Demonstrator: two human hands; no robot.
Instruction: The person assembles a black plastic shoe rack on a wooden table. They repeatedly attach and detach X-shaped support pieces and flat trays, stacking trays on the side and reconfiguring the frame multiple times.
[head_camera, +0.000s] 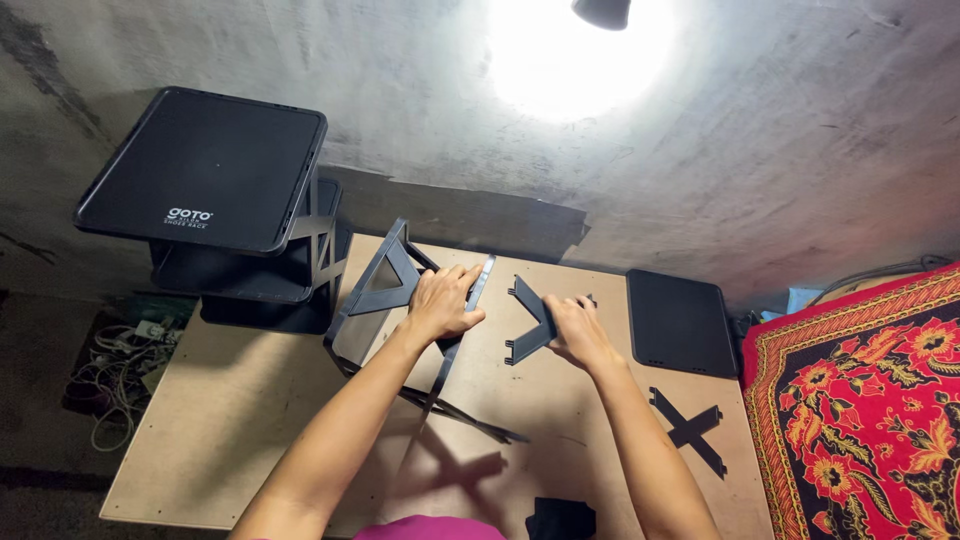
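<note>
Holding tall black plastic side frame with crossed bars (400, 300) upright on pale brown wooden board (230, 420); our left hand (440, 305) closed round its top edge. Our right hand (575, 332) closed on small black plastic X-shaped brace (528, 320), just beside frame.

Risks, we think:
- frame stands on thin edge, could tip if grip slips
- brace could miss its slot, bend or snap if pushed crooked

Counts:
- one frame
- two X braces: one held, one flat black plastic X-shaped piece (688, 428) lying on board
- one loose flat black plastic tray with rounded corners (680, 322)
- one built black plastic rack of stacked trays (215, 200)
</note>
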